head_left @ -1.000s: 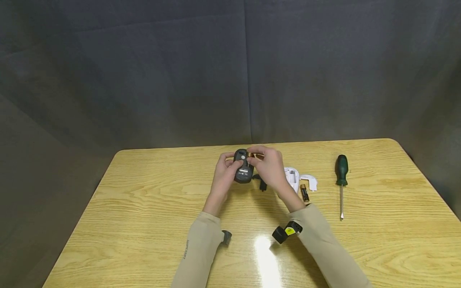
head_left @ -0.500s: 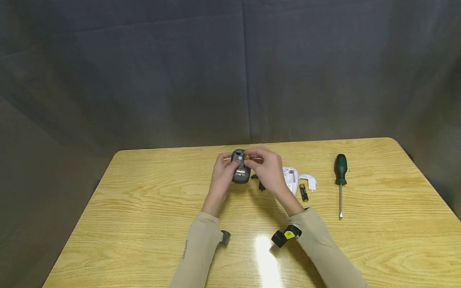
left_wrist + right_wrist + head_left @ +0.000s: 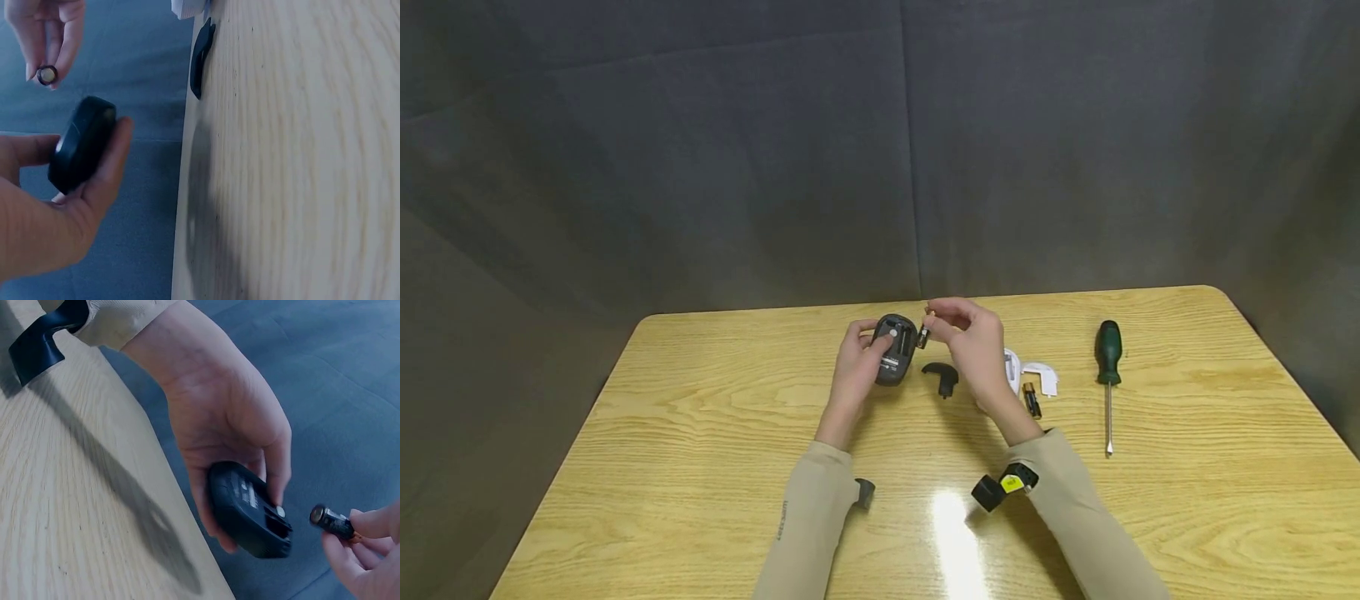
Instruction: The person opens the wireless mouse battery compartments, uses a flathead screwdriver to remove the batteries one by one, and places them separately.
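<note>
The right hand (image 3: pixel 970 337) pinches a battery (image 3: pixel 331 522) in its fingers just right of the black mouse (image 3: pixel 895 358), which the left hand (image 3: pixel 855 367) grips underside up, empty bay facing the battery.

The head view looks forward and down across the counter (image 3: pixel 700 433). Both wrist views sit close, sharing the black mouse (image 3: pixel 81 144) and battery (image 3: pixel 331 522).
</note>
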A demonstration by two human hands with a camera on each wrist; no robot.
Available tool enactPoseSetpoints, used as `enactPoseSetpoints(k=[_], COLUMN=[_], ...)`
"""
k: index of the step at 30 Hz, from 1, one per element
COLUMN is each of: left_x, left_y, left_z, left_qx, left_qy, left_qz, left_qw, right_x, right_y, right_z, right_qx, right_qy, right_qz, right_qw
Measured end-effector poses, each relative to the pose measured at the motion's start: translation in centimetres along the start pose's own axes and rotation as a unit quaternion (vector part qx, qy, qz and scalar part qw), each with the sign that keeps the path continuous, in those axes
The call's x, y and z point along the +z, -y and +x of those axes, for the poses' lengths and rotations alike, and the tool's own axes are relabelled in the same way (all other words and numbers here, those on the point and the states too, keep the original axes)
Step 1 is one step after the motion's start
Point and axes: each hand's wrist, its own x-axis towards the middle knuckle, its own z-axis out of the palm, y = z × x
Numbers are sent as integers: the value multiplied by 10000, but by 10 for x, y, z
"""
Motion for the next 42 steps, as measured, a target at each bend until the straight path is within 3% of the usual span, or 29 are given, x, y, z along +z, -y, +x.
enactPoseSetpoints(k=[7,18,26,32,42], left_x=[-4,-3,-3,-3,-6], left_y=[2,3,7,6,11], left_z=[0,0,1,1,3], left_qx=[-144,-179,-19,-51,-131], left_qy=[-42,38,130,122,309], left_qz=[159,396,772,924,1541], left_qw=[9998,9990,9969,9956,9875], right_x=[-7,-10,-11,-13,-11], right_y=[-7,-14,-21,-22,-28], right_z=[0,-3,-5,-6,-6], right_qx=[745,1333,1348,1262,1405], right_qy=[8,511,945,1059,1431], right_qz=[616,542,248,-89,-610], right_qw=[9953,9883,9860,9863,9778])
